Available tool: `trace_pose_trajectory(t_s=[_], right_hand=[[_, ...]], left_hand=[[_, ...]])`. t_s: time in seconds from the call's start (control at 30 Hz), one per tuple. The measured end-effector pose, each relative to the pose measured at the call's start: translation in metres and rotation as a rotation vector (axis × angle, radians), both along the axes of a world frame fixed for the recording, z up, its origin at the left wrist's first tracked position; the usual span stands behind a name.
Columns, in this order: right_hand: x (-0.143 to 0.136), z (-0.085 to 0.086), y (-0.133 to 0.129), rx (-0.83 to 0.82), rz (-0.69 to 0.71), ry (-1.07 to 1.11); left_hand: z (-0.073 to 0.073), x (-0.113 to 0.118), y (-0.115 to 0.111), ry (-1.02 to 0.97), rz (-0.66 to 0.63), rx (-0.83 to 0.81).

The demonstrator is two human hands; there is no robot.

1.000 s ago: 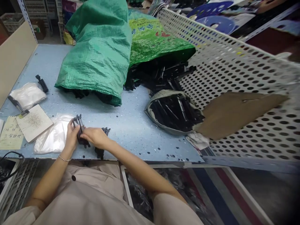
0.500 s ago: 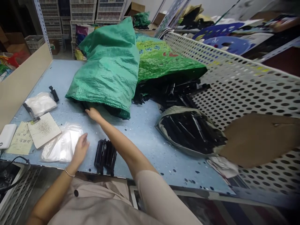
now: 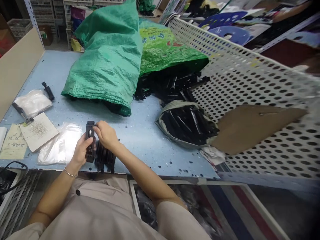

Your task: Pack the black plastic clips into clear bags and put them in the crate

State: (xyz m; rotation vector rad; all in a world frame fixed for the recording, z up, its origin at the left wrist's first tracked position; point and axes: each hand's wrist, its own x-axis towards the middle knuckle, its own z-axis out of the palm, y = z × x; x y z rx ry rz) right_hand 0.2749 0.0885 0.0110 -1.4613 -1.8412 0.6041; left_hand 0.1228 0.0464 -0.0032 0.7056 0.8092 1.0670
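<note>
Upright over the front of the table is a long black plastic part with slots in its face. My left hand is closed around its lower left side, thumb across the front. My right hand has its fingers pinched at the part's upper right edge. Just below my right hand, several similar black parts stand side by side near the table edge. To the left of my left hand lies a stack of clear plastic bags. A large green woven sack lies beyond both hands.
A printed green sack spills black parts, beside an open grey bag of them. A perforated white panel borders the right, with brown cardboard against it. A speckled square board and paper note lie left.
My right hand has come back from the green sack's mouth to the front of the table. A black plastic part is now between my hands, with my left hand closed on it.
</note>
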Motion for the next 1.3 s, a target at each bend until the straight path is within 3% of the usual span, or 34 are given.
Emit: trace_pose_trajectory(t_s=[0.1,0.2,0.37,0.43,0.5,0.57,0.7,0.77,0.83,0.97,1.13,1.3], right_hand=[[-0.007,0.001,0.010,-0.120,0.023,0.162],[-0.009,-0.005,-0.006,-0.192,0.142,0.254],[-0.011,-0.027,-0.057,0.256,0.384,-0.212],[-0.011,-0.034,-0.060,0.345,0.433,-0.317],[-0.006,-0.035,-0.042,0.298,0.468,-0.360],[0.006,-0.032,-0.006,0.172,0.340,-0.403],[0.037,-0.018,0.089,-0.013,-0.252,-0.507],[0.048,-0.014,0.126,-0.040,-0.333,-0.513],[0.052,-0.012,0.148,-0.057,-0.319,-0.496],[0.055,-0.007,0.148,-0.096,-0.325,-0.453],[0.064,-0.001,0.107,-0.160,-0.375,-0.349],[0.067,-0.003,0.081,-0.270,-0.378,0.005]], left_hand=[[-0.001,-0.001,-0.001,0.030,0.035,-0.013],[0.000,-0.009,0.005,0.018,0.117,-0.026],[0.000,-0.015,0.011,0.062,0.085,-0.061],[-0.010,-0.013,0.010,0.108,0.123,-0.032],[-0.027,-0.012,0.007,0.170,0.188,0.014],[-0.049,-0.011,0.001,0.282,0.201,0.059],[-0.085,-0.004,-0.017,0.646,0.122,0.255],[-0.092,0.000,-0.025,0.762,0.100,0.373],[-0.093,0.001,-0.028,0.803,0.080,0.433],[-0.089,-0.012,-0.023,0.778,0.062,0.426],[-0.080,-0.028,-0.012,0.681,0.144,0.436],[-0.065,-0.022,0.004,0.562,0.138,0.402]])
